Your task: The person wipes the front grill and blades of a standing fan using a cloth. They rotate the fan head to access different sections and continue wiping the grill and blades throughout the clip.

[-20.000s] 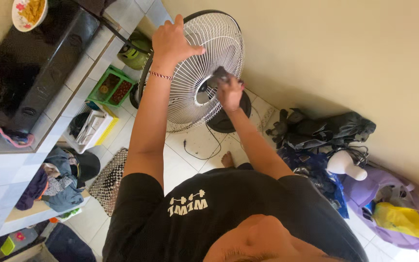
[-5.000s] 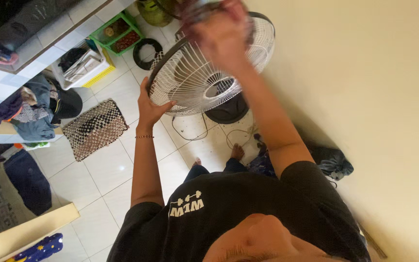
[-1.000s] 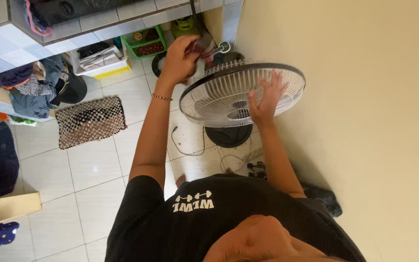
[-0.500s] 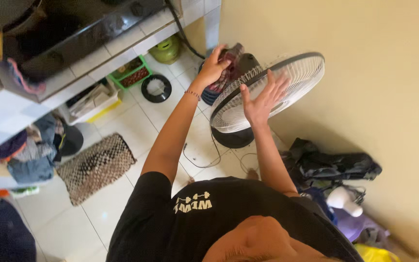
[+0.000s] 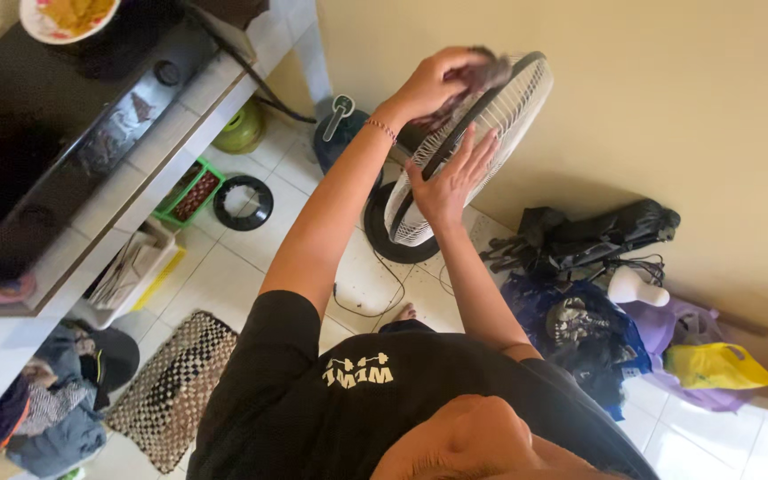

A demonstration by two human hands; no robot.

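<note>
A standing fan with a white wire grille [image 5: 513, 102] and black rim stands on a round black base [image 5: 377, 233] near the cream wall. My left hand [image 5: 433, 84], with a thin bracelet on its wrist, grips a dark crumpled cloth [image 5: 484, 69] and presses it on the top of the fan's rim. My right hand [image 5: 446, 182] lies flat on the front of the grille lower down, fingers spread, holding nothing.
A tiled counter [image 5: 171, 116] with a black stove [image 5: 64, 133] and a plate of food [image 5: 68, 13] runs along the left. Below are a green gas cylinder [image 5: 244, 129], a green basket [image 5: 190, 188] and a woven mat [image 5: 171, 387]. Bags and clothes [image 5: 584, 240] pile up on the right.
My left hand has brought the cloth from behind the fan head up onto its top rim. The fan head now faces more sideways. My right hand stays on the grille.
</note>
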